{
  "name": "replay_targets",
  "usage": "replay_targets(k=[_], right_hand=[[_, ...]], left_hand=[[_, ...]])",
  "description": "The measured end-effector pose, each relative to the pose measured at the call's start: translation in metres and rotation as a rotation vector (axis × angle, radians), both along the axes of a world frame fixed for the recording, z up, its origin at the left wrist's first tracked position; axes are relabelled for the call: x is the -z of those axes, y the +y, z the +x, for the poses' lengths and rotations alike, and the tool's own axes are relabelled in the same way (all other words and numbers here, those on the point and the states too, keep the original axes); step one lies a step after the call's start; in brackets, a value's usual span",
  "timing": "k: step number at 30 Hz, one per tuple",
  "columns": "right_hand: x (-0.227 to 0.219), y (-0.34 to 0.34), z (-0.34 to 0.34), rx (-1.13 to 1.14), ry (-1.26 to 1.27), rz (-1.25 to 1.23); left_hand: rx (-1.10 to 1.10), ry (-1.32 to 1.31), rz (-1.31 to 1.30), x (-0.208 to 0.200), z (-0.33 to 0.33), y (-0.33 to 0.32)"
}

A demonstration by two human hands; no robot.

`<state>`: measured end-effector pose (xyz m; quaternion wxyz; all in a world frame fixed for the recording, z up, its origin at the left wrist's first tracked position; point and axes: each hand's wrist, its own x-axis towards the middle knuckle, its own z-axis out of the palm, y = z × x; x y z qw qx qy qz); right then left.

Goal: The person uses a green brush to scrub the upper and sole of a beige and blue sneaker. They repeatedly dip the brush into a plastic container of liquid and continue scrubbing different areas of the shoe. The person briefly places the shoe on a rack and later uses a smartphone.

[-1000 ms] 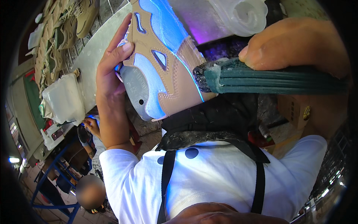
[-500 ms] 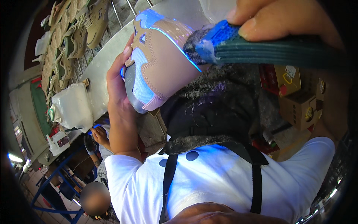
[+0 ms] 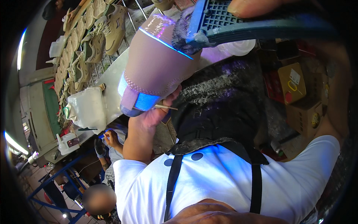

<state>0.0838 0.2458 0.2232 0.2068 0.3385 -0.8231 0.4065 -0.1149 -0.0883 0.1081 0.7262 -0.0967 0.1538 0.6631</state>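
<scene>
My left hand (image 3: pixel 151 118) is wrapped round a beige shoe upper (image 3: pixel 156 61), holding it tilted from below with its fingers partly hidden. The shoe's edge band looks wet and shiny, bordered by a glowing blue line. A thin tan stick-like piece (image 3: pixel 166 107) juts out beside the left fingers. At the top, my right hand (image 3: pixel 257 6) grips a blue-green brush (image 3: pixel 238 31). Its dark bristles (image 3: pixel 181 35) press against the shoe at the glossy band.
Several beige shoes (image 3: pixel 115 31) sit on a wire rack at upper left. Below them, a translucent jug (image 3: pixel 87 108) stands on a metal surface (image 3: pixel 116 74). Boxes (image 3: pixel 304 115) lie at right. A co-worker's hand (image 3: pixel 112 138) shows at lower left. A dark apron (image 3: pixel 220 112) covers my front.
The shoe has turned and come more upright, showing a plainer side. My left hand has shifted beneath it. The brush has moved up and left along the band.
</scene>
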Motion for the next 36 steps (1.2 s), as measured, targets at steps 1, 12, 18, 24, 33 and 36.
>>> replay_targets(k=[1,12,18,24,33,36], right_hand=[[-0.002,0.001,-0.001,0.004,0.018,0.001],[0.020,-0.007,-0.033,-0.074,0.138,-0.077],[0.030,-0.015,-0.027,-0.176,0.185,-0.149],[0.049,-0.015,-0.014,-0.305,0.200,-0.241],[0.089,-0.038,0.001,-0.266,0.051,-0.584],[0.096,-0.045,0.000,-0.229,0.053,-0.591]], left_hand=[[0.036,-0.028,0.036,-0.001,0.003,-0.001],[0.008,-0.207,-0.166,-0.017,0.050,-0.023],[0.066,-0.377,-0.081,0.002,0.067,-0.028],[0.066,-0.510,-0.051,0.011,0.076,-0.025],[0.145,-0.585,0.003,0.028,0.079,-0.023],[0.144,-0.610,0.036,0.032,0.081,-0.025]])
